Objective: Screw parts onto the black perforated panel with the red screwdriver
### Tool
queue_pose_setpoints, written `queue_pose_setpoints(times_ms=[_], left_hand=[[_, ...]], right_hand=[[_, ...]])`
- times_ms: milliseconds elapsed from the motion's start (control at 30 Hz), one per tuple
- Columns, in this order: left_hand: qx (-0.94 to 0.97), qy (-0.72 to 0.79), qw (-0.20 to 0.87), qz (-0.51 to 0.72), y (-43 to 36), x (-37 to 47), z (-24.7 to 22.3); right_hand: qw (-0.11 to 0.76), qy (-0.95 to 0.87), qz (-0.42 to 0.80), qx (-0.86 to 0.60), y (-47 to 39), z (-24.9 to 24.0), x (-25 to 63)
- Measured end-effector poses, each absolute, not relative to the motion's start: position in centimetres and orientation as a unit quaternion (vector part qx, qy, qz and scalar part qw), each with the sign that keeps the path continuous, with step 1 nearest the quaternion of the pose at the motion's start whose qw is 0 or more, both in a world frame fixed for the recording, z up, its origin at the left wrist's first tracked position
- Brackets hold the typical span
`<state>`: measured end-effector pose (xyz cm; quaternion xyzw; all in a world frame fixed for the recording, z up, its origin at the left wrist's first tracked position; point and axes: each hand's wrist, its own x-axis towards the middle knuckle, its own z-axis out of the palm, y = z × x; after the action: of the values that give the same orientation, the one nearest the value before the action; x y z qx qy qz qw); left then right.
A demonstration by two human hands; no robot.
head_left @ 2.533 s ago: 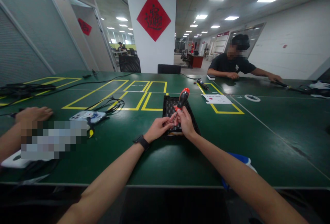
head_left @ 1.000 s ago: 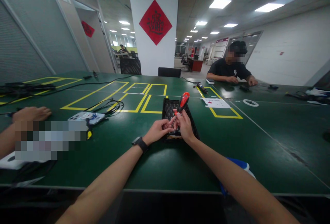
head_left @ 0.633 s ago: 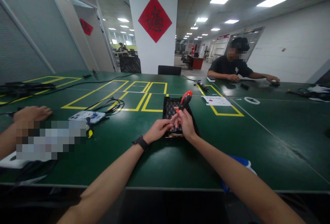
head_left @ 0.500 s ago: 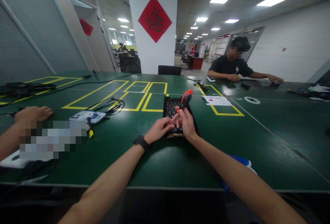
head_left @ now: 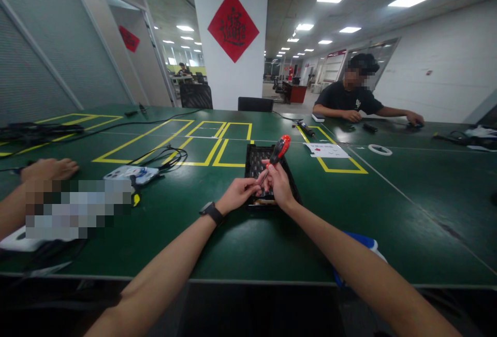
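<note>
A screwdriver [head_left: 281,148] with a red and black handle leans up and to the right, its thin shaft pointing down to the left. My right hand [head_left: 280,184] is closed on it where the handle meets the shaft. Beside the shaft's lower end, my left hand [head_left: 237,195] has its thumb and fingers pinched together; what they hold, if anything, is too small to make out. Both hands are over a shallow black tray [head_left: 251,157] with a patterned bottom. My fingers cover part of its inside and the screwdriver's tip.
On the left, another person's hand [head_left: 50,170] rests near a phone [head_left: 130,173] and black cables [head_left: 176,157]. Yellow tape [head_left: 212,157] outlines areas on the green table [head_left: 388,213]. A paper sheet [head_left: 329,150] and a white ring [head_left: 379,150] lie right. A co-worker [head_left: 349,100] sits opposite.
My hands stay over the tray with nearly the same grip. The screwdriver's handle has tipped very slightly to the right. The co-worker's outstretched hand has shifted a little left.
</note>
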<state>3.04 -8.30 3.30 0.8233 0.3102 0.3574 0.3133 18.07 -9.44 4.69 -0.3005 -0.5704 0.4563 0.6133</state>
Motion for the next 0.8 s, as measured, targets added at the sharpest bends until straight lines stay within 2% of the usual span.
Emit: queue_pose_setpoints(times_ms=[167,567,800], left_hand=[[0.809,0.344,0.286,0.382,-8.34,3.3,3.31],[0.828,0.307,0.318,0.346,-8.19,2.99,3.34],[0.816,0.306,0.325,0.366,-8.42,3.25,3.47]], right_hand=[[0.613,-0.573,0.455,-0.299,-9.44,4.57,17.89],[0.593,-0.578,0.477,-0.295,-9.34,4.65,18.09],[0.604,-0.57,0.471,-0.296,-9.35,4.58,18.04]])
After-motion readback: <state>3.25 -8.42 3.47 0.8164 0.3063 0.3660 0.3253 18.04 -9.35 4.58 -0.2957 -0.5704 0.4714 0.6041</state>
